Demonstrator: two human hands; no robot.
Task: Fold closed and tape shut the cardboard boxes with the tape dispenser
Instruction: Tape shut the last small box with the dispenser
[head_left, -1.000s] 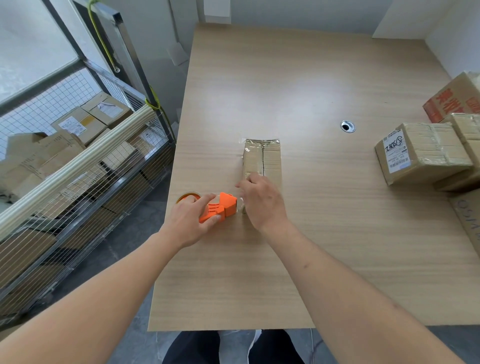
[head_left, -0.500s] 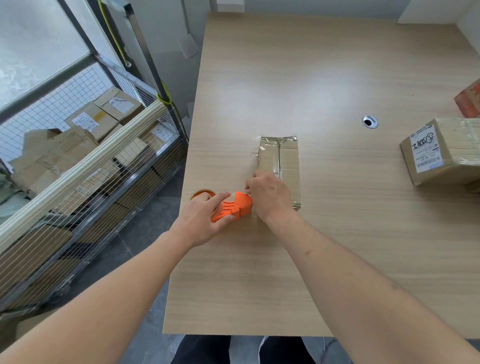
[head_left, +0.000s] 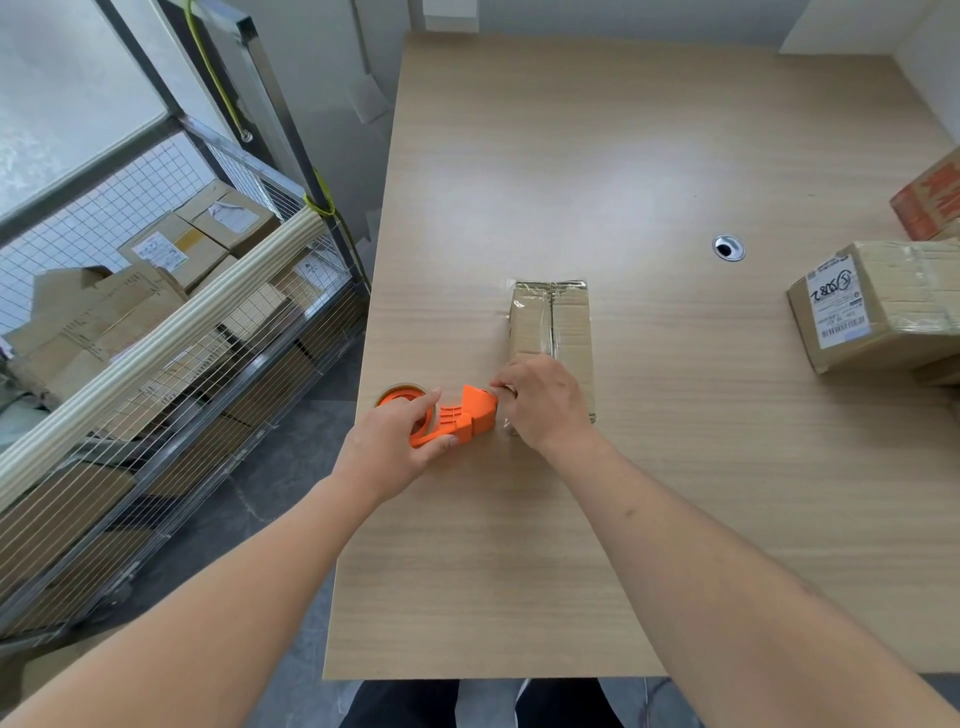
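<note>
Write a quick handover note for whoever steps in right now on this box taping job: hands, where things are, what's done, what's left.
Left hand grips the orange tape dispenser at the table's left edge.
Right hand rests on the near end of the small cardboard box, fingers at the dispenser's nose, apparently on the tape end; the pinch itself is hidden.
Done: flaps folded closed, clear tape along the top seam.
Left: finish or cut the strip at the near end.
The labelled box on the right looks taped already.
</note>
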